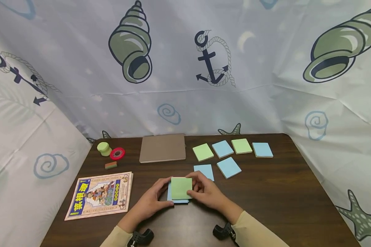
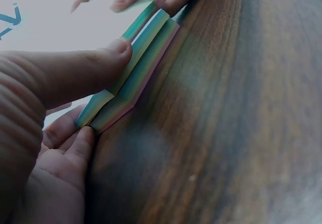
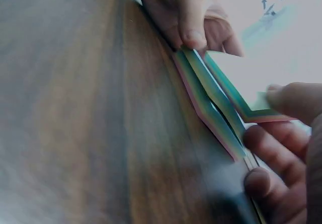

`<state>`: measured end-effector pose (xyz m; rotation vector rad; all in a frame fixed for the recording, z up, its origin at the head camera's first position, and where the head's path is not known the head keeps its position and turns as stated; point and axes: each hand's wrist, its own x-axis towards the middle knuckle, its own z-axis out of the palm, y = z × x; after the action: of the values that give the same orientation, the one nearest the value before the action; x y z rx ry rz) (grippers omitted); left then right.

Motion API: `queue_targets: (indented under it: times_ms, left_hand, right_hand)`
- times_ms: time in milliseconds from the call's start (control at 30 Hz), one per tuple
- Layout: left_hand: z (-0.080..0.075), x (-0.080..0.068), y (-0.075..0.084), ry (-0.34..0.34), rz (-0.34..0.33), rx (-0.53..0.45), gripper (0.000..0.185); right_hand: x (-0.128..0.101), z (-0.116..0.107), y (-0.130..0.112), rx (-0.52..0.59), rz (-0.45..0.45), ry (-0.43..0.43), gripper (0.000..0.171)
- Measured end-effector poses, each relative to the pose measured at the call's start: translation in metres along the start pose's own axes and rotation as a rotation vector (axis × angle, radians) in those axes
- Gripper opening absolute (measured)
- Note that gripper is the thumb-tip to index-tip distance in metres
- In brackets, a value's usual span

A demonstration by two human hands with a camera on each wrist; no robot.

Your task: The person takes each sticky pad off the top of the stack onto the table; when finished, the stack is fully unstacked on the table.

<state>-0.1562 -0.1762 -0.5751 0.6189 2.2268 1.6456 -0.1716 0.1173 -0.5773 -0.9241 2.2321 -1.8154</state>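
Near the front middle of the table, a green sticky note pad [image 1: 181,187] lies over a small stack of blue sticky note pads [image 1: 169,195], slightly offset to the right. My right hand [image 1: 209,193] pinches the green pad by its right side, thumb on top and fingers beneath. With its thumb and fingers, my left hand [image 1: 153,200] holds the stack at the left. In the right wrist view the green pad [image 3: 236,100] is tilted, with a gap between it and the stacked pads [image 3: 214,108]. Their layered, coloured edges also show in the left wrist view.
Several loose green and blue pads [image 1: 229,167] lie at the back right. A brown notebook [image 1: 162,148] sits at the back middle. Left are a printed booklet [image 1: 100,195], an eraser-like block [image 1: 111,165], a red round item [image 1: 117,153] and a green round container [image 1: 104,149].
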Motion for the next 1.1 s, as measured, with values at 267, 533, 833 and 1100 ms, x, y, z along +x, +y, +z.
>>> queue_targets:
  times_ms: [267, 533, 833, 1100]
  left_hand:
    - [-0.001, 0.000, -0.001, -0.003, 0.037, 0.022, 0.092]
    - [-0.001, -0.001, 0.000, 0.001, 0.056, 0.026, 0.091]
    - [-0.001, -0.001, 0.000, 0.005, 0.065, 0.045, 0.088]
    - [-0.001, -0.001, 0.002, 0.007, 0.037, 0.018, 0.090]
  right_hand:
    - [-0.016, -0.003, -0.005, 0.258, -0.063, 0.213, 0.045]
    - [-0.044, -0.037, -0.003, 0.265, -0.201, 0.450, 0.040]
    - [-0.077, -0.116, 0.011, 0.116, -0.098, 0.729, 0.031]
    - [-0.082, -0.152, 0.018, 0.030, -0.055, 0.801, 0.032]
